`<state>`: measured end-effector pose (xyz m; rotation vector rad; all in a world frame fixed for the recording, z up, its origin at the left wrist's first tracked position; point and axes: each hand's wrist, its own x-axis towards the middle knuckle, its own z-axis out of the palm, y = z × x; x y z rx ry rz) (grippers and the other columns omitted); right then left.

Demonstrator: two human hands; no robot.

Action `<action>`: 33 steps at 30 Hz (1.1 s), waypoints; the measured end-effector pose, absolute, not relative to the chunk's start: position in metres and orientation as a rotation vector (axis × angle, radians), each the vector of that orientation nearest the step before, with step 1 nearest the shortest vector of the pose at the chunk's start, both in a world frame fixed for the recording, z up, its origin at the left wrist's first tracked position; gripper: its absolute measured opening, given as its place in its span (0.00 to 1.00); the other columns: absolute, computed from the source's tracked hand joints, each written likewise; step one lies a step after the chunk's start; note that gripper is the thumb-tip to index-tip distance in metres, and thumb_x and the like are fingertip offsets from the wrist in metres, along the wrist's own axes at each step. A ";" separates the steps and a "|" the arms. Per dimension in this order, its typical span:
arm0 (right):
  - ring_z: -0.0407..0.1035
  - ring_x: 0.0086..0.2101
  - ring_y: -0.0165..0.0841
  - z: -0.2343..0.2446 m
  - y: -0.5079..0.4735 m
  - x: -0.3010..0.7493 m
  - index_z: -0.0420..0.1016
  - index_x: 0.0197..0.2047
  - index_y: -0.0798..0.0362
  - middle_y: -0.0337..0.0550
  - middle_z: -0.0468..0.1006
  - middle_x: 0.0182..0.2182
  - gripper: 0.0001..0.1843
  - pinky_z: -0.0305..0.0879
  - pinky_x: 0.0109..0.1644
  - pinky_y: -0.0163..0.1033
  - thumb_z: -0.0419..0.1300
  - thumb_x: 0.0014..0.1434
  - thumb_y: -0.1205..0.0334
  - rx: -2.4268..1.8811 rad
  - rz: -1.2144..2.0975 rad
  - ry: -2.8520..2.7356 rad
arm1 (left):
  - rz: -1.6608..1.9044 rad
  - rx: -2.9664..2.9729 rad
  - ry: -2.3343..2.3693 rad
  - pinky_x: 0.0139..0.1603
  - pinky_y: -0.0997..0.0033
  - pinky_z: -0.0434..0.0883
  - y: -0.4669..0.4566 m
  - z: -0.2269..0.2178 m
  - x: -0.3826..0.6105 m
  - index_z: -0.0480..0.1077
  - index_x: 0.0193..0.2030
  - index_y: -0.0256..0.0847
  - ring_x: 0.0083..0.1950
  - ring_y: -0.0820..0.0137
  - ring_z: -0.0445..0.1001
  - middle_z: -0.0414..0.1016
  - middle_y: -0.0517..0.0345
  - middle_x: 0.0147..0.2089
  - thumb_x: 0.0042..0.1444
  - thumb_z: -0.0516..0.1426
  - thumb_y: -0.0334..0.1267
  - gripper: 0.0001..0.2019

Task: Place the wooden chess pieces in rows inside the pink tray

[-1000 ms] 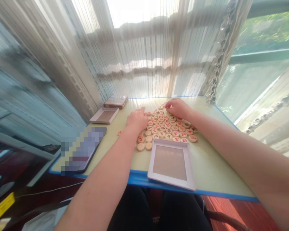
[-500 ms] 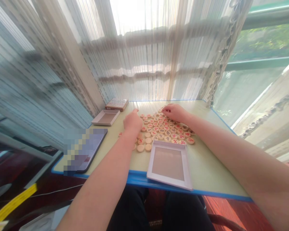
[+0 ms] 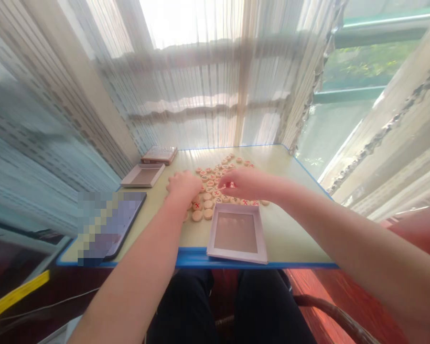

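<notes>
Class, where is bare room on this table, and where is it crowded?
Free: the patch between the nearer tray and right forearm, and the far-right corner of the table. Crowded: the middle, with round pieces between left hand and right hand.

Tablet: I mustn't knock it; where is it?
In the head view, the tablet lies at the near left corner of the table, left of the left forearm, an open tray beyond.

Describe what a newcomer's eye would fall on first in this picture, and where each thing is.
Probably the cluster of pale round discs, many marked in red or black, on the pale yellow, blue-edged table, with the left hand at the cluster's left and the right hand over its right. Next, the shallow, square, white-rimmed tray at the table's near edge; behind hangs a bright, sheer fabric curtain.
</notes>
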<state>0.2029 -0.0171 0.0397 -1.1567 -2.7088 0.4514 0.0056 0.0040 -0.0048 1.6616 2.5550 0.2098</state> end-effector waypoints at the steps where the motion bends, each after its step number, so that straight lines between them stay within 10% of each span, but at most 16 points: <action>1: 0.71 0.36 0.35 0.037 -0.021 0.207 0.79 0.43 0.48 0.44 0.80 0.40 0.14 0.64 0.38 0.39 0.58 0.55 0.56 -1.133 0.474 -2.695 | 0.194 1.658 2.535 0.49 0.49 0.69 0.003 -0.004 0.007 0.67 0.55 0.37 0.58 0.45 0.67 0.67 0.33 0.58 0.53 0.52 0.43 0.23; 11: 0.69 0.45 0.42 0.004 -0.016 0.237 0.79 0.42 0.52 0.48 0.77 0.42 0.18 0.62 0.52 0.46 0.62 0.49 0.53 -0.944 0.364 -2.648 | 0.283 1.761 2.373 0.43 0.60 0.71 0.001 0.000 -0.011 0.72 0.47 0.38 0.49 0.53 0.75 0.76 0.39 0.50 0.50 0.54 0.45 0.19; 20: 0.69 0.37 0.39 -0.001 -0.001 0.243 0.80 0.36 0.53 0.47 0.76 0.33 0.17 0.63 0.42 0.42 0.59 0.52 0.49 -0.982 0.298 -2.617 | 0.353 1.806 2.153 0.27 0.73 0.65 0.004 -0.009 -0.017 0.73 0.43 0.41 0.32 0.67 0.74 0.78 0.54 0.37 0.44 0.60 0.44 0.18; 33: 0.68 0.35 0.37 -0.011 -0.003 0.238 0.79 0.32 0.54 0.46 0.77 0.29 0.11 0.61 0.44 0.42 0.59 0.54 0.56 -0.809 0.209 -2.580 | 0.786 1.962 2.108 0.32 0.72 0.64 0.000 -0.001 -0.006 0.72 0.34 0.40 0.35 0.68 0.71 0.75 0.56 0.34 0.48 0.55 0.44 0.11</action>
